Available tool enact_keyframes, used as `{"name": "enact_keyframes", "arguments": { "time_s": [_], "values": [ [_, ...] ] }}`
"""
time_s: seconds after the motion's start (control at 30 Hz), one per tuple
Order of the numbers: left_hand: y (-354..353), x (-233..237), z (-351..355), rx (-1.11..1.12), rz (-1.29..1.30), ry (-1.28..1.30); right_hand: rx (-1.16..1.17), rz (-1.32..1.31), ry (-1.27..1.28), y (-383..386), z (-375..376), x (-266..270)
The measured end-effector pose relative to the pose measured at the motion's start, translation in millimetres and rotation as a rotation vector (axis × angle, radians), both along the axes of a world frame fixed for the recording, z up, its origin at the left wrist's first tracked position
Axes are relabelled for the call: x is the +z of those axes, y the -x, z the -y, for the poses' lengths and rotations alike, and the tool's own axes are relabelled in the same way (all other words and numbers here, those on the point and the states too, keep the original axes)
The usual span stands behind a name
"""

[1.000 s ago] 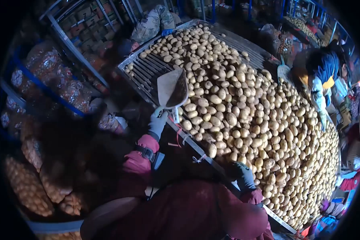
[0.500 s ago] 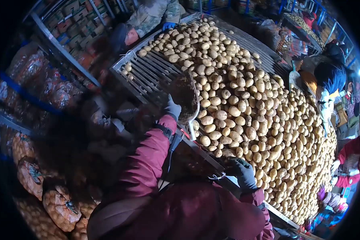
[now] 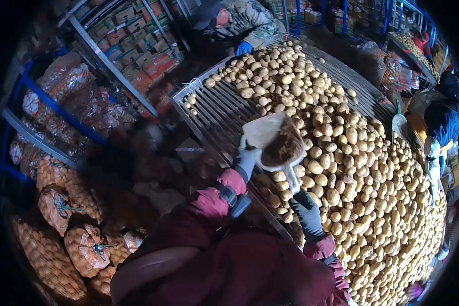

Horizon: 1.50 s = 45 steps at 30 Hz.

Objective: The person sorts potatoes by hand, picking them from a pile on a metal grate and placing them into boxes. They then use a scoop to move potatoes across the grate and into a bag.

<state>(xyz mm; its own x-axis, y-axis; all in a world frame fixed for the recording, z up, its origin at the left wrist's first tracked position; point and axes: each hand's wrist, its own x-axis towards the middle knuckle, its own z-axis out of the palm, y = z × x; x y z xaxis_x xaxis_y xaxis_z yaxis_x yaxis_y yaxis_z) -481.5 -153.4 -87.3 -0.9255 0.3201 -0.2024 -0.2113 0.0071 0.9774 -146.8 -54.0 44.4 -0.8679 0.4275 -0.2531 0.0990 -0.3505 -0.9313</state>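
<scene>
"Where's the scoop (image 3: 262, 130)?"

"Just ahead of my left hand (image 3: 246, 160), whose gloved fingers are closed on its side rim. Its handle (image 3: 292, 178) points back toward my right hand (image 3: 308, 214); I can't tell whether those curled fingers grip its end or only sit beside it."

"Heavy?"

"Light, I'd guess, and stiff; not fragile. The soil inside might make it slick."

"Best hold?"

"Right fingers round the handle, left steadying the rim. Beyond my left fingers lie bare slats (image 3: 214, 107); potatoes (image 3: 341, 188) heap past my right."
</scene>
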Motion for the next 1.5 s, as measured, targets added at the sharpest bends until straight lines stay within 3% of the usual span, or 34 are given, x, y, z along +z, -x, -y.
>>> {"name": "enact_keyframes", "arguments": {
  "time_s": [0.07, 0.1, 0.13, 0.2, 0.27, 0.3, 0.4, 0.43, 0.47, 0.53, 0.57, 0.6, 0.67, 0.7, 0.73, 0.8, 0.87, 0.9, 1.0, 1.03, 1.07, 1.13, 1.2, 1.27, 1.3, 1.33, 1.4, 1.47, 1.5],
  "values": [
    [-55.9, 78.7, -7.1, 0.009, -0.154, -0.204, -0.003, -0.027, 0.028, 15.4, 1.0, 3.3],
    [-59.2, 79.7, -9.8, -0.025, -0.404, -0.007, 0.026, 0.050, 0.056, 23.8, 0.3, 11.6],
    [-93.8, 166.2, 1.7, -0.109, -0.617, 0.084, 0.053, 0.127, 0.083, 31.9, 0.9, 16.6],
    [-76.4, 147.2, -4.7, -0.069, -0.557, 0.070, -0.016, -0.072, 0.230, 51.2, 6.1, 0.4],
    [-58.5, 160.0, -0.9, -0.130, -0.537, 0.123, -0.057, -0.073, -0.021, 78.1, 7.9, -26.0],
    [-49.3, 169.0, 3.1, -0.185, -0.514, 0.178, -0.109, -0.108, -0.177, 90.5, 13.3, -6.9],
    [-9.5, 161.6, 10.8, -0.280, -0.280, -0.049, 0.072, 0.484, -0.477, 138.5, 1.8, -19.0],
    [14.9, 139.1, 14.8, -0.270, -0.334, -0.091, -0.038, 0.233, -0.603, 151.4, 8.7, -6.1],
    [34.2, 139.6, 18.2, -0.281, -0.323, -0.096, -0.098, 0.130, -0.708, 171.5, 8.6, -43.4],
    [74.6, 153.1, 30.9, -0.207, -0.547, 0.092, -0.060, 0.219, -0.690, 219.8, 19.0, -40.8],
    [97.6, 158.8, 38.2, -0.218, -0.454, 0.056, -0.033, 0.075, -0.751, 244.0, 22.7, -32.3],
    [120.0, 163.7, 48.6, -0.224, -0.357, 0.025, 0.042, 0.129, -0.762, 279.9, 34.3, 5.5],
    [161.5, 178.5, 72.7, -0.226, -0.296, 0.006, 0.139, 0.043, -0.083, 341.9, 63.6, 26.5],
    [183.0, 182.6, 82.1, -0.223, -0.261, -0.015, 0.151, 0.024, -0.260, 367.0, 77.0, -1.2],
    [203.5, 173.2, 91.3, -0.195, -0.141, -0.255, 0.161, 0.005, -0.440, 394.8, 88.6, -42.3],
    [246.7, 187.2, 113.4, -0.201, -0.165, -0.167, 0.264, -0.138, -0.466, 446.6, 105.8, -92.2],
    [284.1, 198.8, 130.2, -0.213, -0.190, -0.103, 0.346, -0.137, 0.140, 501.8, 139.6, -125.9],
    [300.9, 202.0, 135.8, -0.221, -0.201, -0.078, 0.274, -0.248, 0.067, 511.8, 157.6, -126.3],
    [342.0, 209.1, 138.5, -0.256, -0.248, 0.001, 0.283, -0.149, -0.159, 557.1, 163.3, -138.5],
    [352.2, 209.7, 137.7, -0.267, -0.278, 0.029, 0.397, 0.064, -0.029, 556.5, 150.2, -89.0],
    [359.1, 210.3, 135.3, -0.276, -0.323, 0.051, 0.383, 0.068, -0.031, 555.1, 153.3, -68.5],
    [361.6, 216.5, 134.9, -0.287, -0.439, 0.059, 0.309, 0.023, 0.350, 558.6, 161.9, -48.2],
    [359.4, 220.7, 138.7, -0.292, -0.512, 0.080, 0.280, 0.015, 0.257, 548.7, 177.0, -34.0],
    [361.5, 222.3, 141.3, -0.291, -0.553, 0.092, 0.347, 0.083, 0.419, 548.4, 179.9, -18.2],
    [362.0, 222.5, 142.8, -0.293, -0.553, 0.098, 0.410, 0.143, 0.282, 552.9, 177.6, -12.7],
    [367.2, 224.0, 143.4, -0.294, -0.558, 0.106, 0.412, 0.135, 0.288, 559.4, 182.2, -44.4],
    [380.5, 227.2, 140.0, -0.297, -0.313, 0.310, 0.272, 0.024, 0.384, 572.9, 199.1, -134.0],
    [395.0, 229.7, 125.1, -0.312, -0.071, 0.499, 0.211, 0.337, 0.145, 590.5, 173.3, -52.2],
    [400.4, 229.3, 115.9, -0.323, 0.050, 0.590, 0.246, 0.342, 0.073, 597.9, 153.3, -51.1]
  ]
}}
